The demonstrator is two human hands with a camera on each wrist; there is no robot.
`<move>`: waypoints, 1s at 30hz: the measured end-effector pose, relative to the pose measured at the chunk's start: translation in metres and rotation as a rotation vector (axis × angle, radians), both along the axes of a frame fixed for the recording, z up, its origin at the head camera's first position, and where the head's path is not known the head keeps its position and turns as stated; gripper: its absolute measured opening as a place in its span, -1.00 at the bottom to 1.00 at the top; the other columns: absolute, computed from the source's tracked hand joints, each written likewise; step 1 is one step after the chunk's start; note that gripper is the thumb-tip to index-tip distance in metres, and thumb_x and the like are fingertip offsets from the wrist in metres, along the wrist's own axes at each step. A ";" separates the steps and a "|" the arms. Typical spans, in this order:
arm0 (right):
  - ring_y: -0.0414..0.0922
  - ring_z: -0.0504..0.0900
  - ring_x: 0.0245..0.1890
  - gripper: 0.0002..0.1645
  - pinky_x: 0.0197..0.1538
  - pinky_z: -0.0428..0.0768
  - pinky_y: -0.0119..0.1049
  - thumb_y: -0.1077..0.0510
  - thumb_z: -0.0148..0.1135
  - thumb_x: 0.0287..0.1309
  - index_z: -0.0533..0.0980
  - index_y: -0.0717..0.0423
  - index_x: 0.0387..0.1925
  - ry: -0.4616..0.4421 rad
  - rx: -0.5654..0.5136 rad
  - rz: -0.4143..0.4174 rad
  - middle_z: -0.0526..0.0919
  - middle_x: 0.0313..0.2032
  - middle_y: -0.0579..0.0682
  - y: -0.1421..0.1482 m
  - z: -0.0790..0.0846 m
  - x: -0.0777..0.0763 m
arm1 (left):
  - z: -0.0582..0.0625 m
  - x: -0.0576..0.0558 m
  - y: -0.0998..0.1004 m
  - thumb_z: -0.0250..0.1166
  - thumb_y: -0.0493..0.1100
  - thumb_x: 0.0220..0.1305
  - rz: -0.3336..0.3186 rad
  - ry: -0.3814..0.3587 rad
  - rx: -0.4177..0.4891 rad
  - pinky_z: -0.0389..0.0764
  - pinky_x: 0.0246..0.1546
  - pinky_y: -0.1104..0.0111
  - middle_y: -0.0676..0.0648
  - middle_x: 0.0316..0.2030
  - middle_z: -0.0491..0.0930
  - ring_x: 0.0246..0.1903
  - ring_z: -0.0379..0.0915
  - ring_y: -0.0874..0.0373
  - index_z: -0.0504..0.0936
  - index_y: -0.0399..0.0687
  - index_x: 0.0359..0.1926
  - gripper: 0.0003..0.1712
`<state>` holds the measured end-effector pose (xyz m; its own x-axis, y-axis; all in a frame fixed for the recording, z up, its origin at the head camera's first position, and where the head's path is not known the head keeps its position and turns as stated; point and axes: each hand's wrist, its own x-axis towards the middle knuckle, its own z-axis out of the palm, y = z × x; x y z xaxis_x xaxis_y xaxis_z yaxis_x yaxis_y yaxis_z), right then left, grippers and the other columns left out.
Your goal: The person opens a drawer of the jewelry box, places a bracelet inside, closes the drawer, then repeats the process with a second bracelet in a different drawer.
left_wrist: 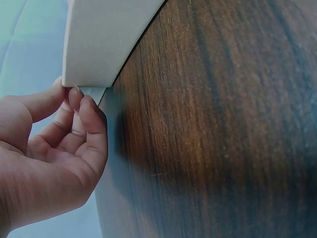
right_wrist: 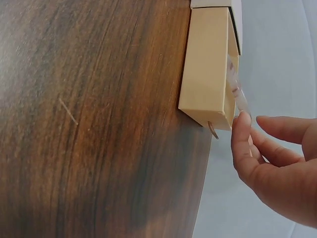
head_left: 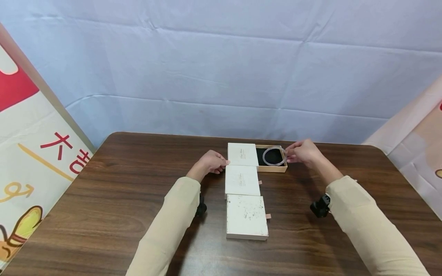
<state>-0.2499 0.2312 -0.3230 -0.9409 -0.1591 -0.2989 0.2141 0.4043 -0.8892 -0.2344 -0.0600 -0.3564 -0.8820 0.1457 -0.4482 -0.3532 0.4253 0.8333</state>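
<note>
Three flat white boxes lie in a column on the table. The far drawer box (head_left: 242,154) has its cream drawer (head_left: 271,168) slid out to the right, with a black lining inside. A pale, translucent bangle (head_left: 264,158) is over that lining, its right side tilted up out of the drawer in the right wrist view. My right hand (head_left: 304,151) pinches the bangle's right edge between thumb and fingers. At the far box's near left corner, my left hand (head_left: 211,161) grips the sleeve, thumb at the edge and fingers curled below it.
Nearer lie the middle white box (head_left: 241,180) and a speckled white box (head_left: 246,215), each with a small pull tab on its right side. The brown wooden table (head_left: 138,191) ends at a pale blue cloth backdrop (head_left: 207,69). Printed panels (head_left: 38,161) stand at the sides.
</note>
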 end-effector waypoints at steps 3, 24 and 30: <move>-0.18 0.57 -0.43 -0.61 -0.24 0.60 -0.30 0.42 -0.09 0.24 0.23 0.69 0.03 0.005 0.000 0.008 0.43 -0.14 0.37 0.000 -0.001 0.000 | 0.000 0.000 0.000 0.23 -0.21 0.22 0.001 0.002 -0.002 0.49 -0.50 0.40 -0.09 -0.50 0.44 -0.54 0.37 0.11 0.54 -0.23 -0.44 -0.84; -0.14 0.60 -0.38 -0.64 -0.16 0.58 -0.18 0.45 -0.15 0.23 0.26 0.67 0.01 0.020 0.030 0.061 0.57 -0.25 0.26 0.000 0.001 0.000 | 0.001 -0.001 0.000 0.23 -0.21 0.23 -0.005 -0.006 -0.013 0.50 -0.47 0.38 -0.09 -0.49 0.44 -0.56 0.36 0.12 0.51 -0.21 -0.45 -0.83; -0.10 0.60 -0.32 -0.63 -0.16 0.58 -0.20 0.47 -0.24 0.22 0.25 0.66 0.02 0.024 0.050 0.070 0.57 -0.24 0.29 0.000 0.001 0.000 | 0.001 -0.002 -0.001 0.23 -0.20 0.23 -0.008 -0.002 -0.019 0.50 -0.48 0.39 -0.09 -0.49 0.44 -0.56 0.35 0.13 0.51 -0.22 -0.44 -0.83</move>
<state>-0.2498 0.2317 -0.3221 -0.9351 -0.2099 -0.2856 0.1627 0.4619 -0.8719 -0.2365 -0.0609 -0.3559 -0.8802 0.1440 -0.4523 -0.3511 0.4436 0.8246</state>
